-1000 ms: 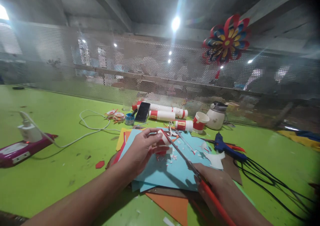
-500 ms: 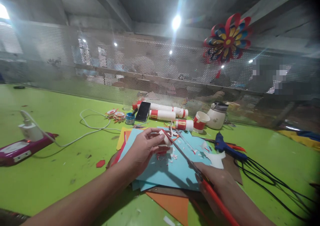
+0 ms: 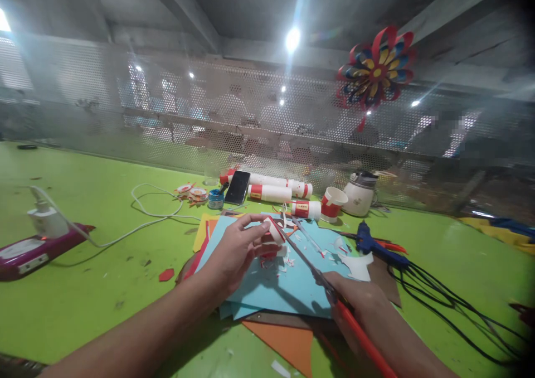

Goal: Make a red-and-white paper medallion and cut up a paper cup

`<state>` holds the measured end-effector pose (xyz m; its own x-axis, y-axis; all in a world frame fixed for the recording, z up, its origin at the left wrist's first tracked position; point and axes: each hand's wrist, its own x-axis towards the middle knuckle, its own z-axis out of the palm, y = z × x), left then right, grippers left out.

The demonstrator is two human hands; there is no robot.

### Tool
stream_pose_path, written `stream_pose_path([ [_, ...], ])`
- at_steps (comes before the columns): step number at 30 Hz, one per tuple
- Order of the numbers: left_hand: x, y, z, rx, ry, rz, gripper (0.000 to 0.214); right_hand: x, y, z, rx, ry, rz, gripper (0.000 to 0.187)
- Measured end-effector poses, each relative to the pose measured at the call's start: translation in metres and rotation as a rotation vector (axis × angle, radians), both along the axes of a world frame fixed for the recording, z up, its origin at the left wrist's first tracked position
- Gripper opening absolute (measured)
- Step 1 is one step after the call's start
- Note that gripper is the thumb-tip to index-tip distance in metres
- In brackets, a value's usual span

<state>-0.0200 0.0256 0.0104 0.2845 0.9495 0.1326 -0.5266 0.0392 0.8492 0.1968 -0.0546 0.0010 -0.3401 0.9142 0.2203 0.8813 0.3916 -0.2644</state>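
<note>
Between the thumb and fingers of my left hand [image 3: 236, 251] is a small cut piece of paper cup [image 3: 275, 232], white with a red edge. My right hand [image 3: 368, 306] is wrapped round a pair of scissors [image 3: 308, 265] with long metal blades and red handles. The blades point up and left, their tips at the cup piece's red edge; whether they touch the paper is too fine to tell. Under both hands lies a stack of light blue paper [image 3: 267, 289], with tiny red and white scraps [image 3: 288, 262] scattered on it. A larger white offcut [image 3: 357, 266] lies at its right.
Behind the paper stand stacked paper cups [image 3: 270, 193], a cut cup [image 3: 333, 204], a phone [image 3: 237, 187], a blue jar [image 3: 216, 199] and a white jug [image 3: 359, 194]. A blue glue gun [image 3: 378, 248] with black cable lies right. A purple power strip [image 3: 42, 252] sits left.
The cup piece has turned slightly in my left hand, showing more of its white side. The scissors stay at its edge. The whole view has shifted a little.
</note>
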Motion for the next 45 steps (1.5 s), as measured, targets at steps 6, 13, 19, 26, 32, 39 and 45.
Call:
stream_pose_path([
  [6, -0.001, 0.003, 0.000, -0.003, 0.002, 0.037, 0.025, -0.002, 0.002, 0.004, -0.057, 0.059, 0.039, 0.022],
  [13, 0.001, 0.003, -0.005, -0.003, 0.010, 0.028, 0.033, 0.000, 0.004, 0.001, -0.070, 0.081, 0.040, 0.020],
  [19, 0.002, 0.000, -0.003, 0.003, 0.020, 0.016, 0.032, -0.002, 0.002, 0.001, -0.070, 0.071, 0.019, 0.024],
  [26, 0.003, 0.000, -0.001, -0.003, 0.028, 0.016, 0.031, -0.001, -0.001, -0.001, -0.065, 0.032, -0.007, 0.023],
  [32, 0.004, 0.000, -0.001, -0.007, 0.032, 0.012, 0.032, -0.001, 0.000, -0.006, -0.070, 0.009, -0.051, 0.023],
  [39, 0.002, 0.003, -0.004, -0.024, 0.034, 0.025, 0.034, -0.002, 0.003, -0.001, -0.082, 0.028, -0.001, 0.021],
  [45, 0.001, 0.002, -0.002, 0.045, 0.072, -0.029, 0.031, -0.002, 0.001, 0.004, -0.053, 0.081, 0.046, 0.017],
])
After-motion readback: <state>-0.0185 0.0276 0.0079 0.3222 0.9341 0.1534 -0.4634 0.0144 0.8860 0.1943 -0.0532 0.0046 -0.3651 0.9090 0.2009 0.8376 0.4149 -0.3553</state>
